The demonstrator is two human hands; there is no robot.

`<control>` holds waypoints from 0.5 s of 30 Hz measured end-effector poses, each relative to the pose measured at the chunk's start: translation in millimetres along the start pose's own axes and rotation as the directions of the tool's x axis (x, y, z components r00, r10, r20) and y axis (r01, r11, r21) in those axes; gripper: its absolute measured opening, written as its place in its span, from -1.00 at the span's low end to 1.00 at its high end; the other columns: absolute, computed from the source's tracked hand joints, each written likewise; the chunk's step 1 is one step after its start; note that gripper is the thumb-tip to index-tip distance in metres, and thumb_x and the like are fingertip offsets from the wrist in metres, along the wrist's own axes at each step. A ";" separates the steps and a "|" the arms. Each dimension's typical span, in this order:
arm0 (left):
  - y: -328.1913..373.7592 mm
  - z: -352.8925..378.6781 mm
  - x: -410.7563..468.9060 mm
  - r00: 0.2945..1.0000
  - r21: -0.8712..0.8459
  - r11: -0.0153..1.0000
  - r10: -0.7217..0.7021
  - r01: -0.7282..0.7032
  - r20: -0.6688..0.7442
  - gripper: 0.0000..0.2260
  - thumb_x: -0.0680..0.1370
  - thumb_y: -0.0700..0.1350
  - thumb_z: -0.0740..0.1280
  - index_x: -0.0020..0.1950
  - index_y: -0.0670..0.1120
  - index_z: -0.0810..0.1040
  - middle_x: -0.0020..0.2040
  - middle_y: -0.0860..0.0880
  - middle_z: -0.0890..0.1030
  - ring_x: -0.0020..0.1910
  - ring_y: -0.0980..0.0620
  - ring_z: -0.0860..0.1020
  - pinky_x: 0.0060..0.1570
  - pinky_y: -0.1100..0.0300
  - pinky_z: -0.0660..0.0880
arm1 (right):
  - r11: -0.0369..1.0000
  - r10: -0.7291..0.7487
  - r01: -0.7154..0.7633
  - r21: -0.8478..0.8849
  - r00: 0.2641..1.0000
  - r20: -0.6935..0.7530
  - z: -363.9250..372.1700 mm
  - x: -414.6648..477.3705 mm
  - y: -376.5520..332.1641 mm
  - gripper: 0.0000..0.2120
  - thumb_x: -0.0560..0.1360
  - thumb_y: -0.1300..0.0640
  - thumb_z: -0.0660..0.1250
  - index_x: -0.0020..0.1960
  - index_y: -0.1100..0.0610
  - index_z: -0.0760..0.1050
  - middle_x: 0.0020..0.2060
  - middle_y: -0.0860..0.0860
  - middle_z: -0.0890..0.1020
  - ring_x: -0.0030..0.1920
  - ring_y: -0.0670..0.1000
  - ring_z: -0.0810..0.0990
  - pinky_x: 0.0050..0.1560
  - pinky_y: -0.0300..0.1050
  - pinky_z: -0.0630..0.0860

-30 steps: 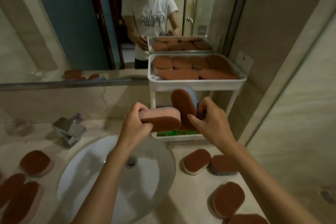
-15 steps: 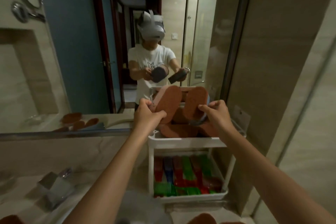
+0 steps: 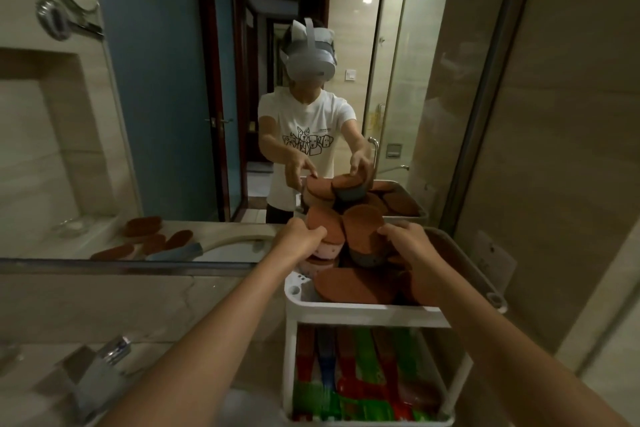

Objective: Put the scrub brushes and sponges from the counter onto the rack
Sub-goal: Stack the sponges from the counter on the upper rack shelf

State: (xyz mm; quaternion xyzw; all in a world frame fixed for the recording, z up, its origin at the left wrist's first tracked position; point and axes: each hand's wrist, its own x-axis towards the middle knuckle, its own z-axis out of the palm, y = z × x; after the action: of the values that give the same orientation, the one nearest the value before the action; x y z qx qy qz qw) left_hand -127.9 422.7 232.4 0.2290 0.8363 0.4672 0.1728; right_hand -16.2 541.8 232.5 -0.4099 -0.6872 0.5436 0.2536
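Note:
A white two-tier rack stands on the counter against the mirror. Its top tray holds several brown-topped sponges. My left hand grips a pink-backed sponge over the tray's far left. My right hand holds a grey-backed sponge beside it, resting on the pile. The lower tier is filled with red, green and blue scrub brushes.
A chrome tap sits at the lower left by the sink. The mirror behind the counter reflects a person, the rack and sponges lying on the counter. A tiled wall closes in the right side.
Both hands lifted their sponges from in front of the rack up over the top tray and lowered them onto the pile. The view tilted up, so the sink and counter sponges left the frame.

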 end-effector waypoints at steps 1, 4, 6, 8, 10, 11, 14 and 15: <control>-3.1 -0.7 2.8 1.000 0.005 1.000 -0.001 0.001 0.008 -0.73 0.50 -0.01 0.27 -0.01 -0.21 0.54 -0.03 -0.18 0.62 -0.02 -0.14 0.61 -0.11 0.12 0.48 | 1.000 0.004 -0.004 -0.006 1.000 -0.002 1.1 2.3 1.9 -0.67 0.55 0.12 0.24 0.29 0.16 0.44 0.19 0.14 0.54 0.19 0.14 0.51 0.05 -0.05 0.47; -7.6 -2.8 7.2 1.000 -0.022 1.000 0.008 -0.008 0.008 -0.79 0.48 -0.03 0.28 -0.11 -0.18 0.54 -0.20 -0.17 0.58 -0.23 -0.09 0.56 -0.24 0.17 0.39 | 1.000 0.026 -0.026 0.014 1.000 -0.009 3.3 7.3 3.2 -0.66 0.54 0.12 0.25 0.29 0.18 0.44 0.19 0.15 0.54 0.18 0.15 0.52 -0.02 -0.07 0.47; -8.9 -4.3 9.6 1.000 -0.020 1.000 0.008 -0.008 0.002 -0.82 0.49 -0.05 0.27 -0.18 -0.16 0.50 -0.32 -0.10 0.51 -0.38 -0.01 0.46 -0.35 0.20 0.37 | 0.998 0.041 -0.041 0.053 0.999 -0.007 4.7 9.5 2.6 -0.66 0.53 0.12 0.26 0.28 0.18 0.44 0.18 0.14 0.54 0.18 0.15 0.52 -0.01 -0.07 0.48; -9.8 -5.6 12.7 1.000 0.006 1.000 0.004 -0.004 -0.002 -0.83 0.50 -0.07 0.26 -0.21 -0.15 0.46 -0.39 -0.08 0.47 -0.45 0.03 0.43 -0.41 0.24 0.36 | 0.996 0.048 -0.046 0.073 0.999 -0.021 5.6 11.5 2.2 -0.67 0.53 0.12 0.26 0.27 0.19 0.45 0.16 0.15 0.55 0.16 0.14 0.53 -0.04 -0.10 0.50; -9.9 -6.4 14.0 1.000 0.026 1.000 0.017 -0.016 -0.002 -0.83 0.51 -0.08 0.26 -0.21 -0.15 0.45 -0.40 -0.09 0.46 -0.47 0.03 0.43 -0.43 0.25 0.36 | 0.996 0.053 -0.050 0.072 0.998 -0.042 6.5 12.6 2.7 -0.67 0.53 0.13 0.25 0.26 0.20 0.45 0.15 0.15 0.56 0.15 0.14 0.54 -0.21 -0.18 0.48; -9.9 -6.8 14.2 1.000 0.031 0.999 0.024 -0.024 0.002 -0.83 0.51 -0.09 0.26 -0.21 -0.16 0.45 -0.40 -0.09 0.46 -0.48 0.03 0.43 -0.43 0.25 0.35 | 0.997 0.048 -0.045 0.064 0.998 -0.052 7.3 13.4 3.8 -0.67 0.53 0.13 0.25 0.27 0.20 0.44 0.15 0.14 0.56 0.15 0.13 0.54 -0.28 -0.21 0.45; -10.4 -7.5 14.2 0.998 0.023 0.998 0.054 -0.054 0.015 -0.84 0.52 -0.12 0.25 -0.23 -0.15 0.45 -0.41 -0.10 0.44 -0.49 0.04 0.41 -0.46 0.26 0.33 | 1.000 0.001 -0.001 0.009 0.999 -0.041 9.0 16.4 6.3 -0.67 0.54 0.13 0.24 0.27 0.21 0.45 0.15 0.16 0.57 0.11 0.12 0.56 -0.29 -0.23 0.48; -10.5 -7.8 13.6 0.998 0.016 0.998 0.063 -0.063 0.015 -0.86 0.52 -0.13 0.25 -0.21 -0.15 0.44 -0.40 -0.12 0.44 -0.49 0.04 0.40 -0.46 0.26 0.32 | 1.000 -0.013 0.012 -0.018 1.000 -0.028 9.4 15.6 6.1 -0.68 0.55 0.13 0.23 0.26 0.21 0.46 0.13 0.16 0.57 0.10 0.12 0.56 -0.30 -0.23 0.48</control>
State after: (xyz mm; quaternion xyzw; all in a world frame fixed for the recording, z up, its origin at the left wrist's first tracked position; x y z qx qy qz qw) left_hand -145.5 419.8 226.3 0.2601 0.8312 0.4639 0.1621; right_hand -30.2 550.2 222.5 -0.4154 -0.6909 0.5300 0.2629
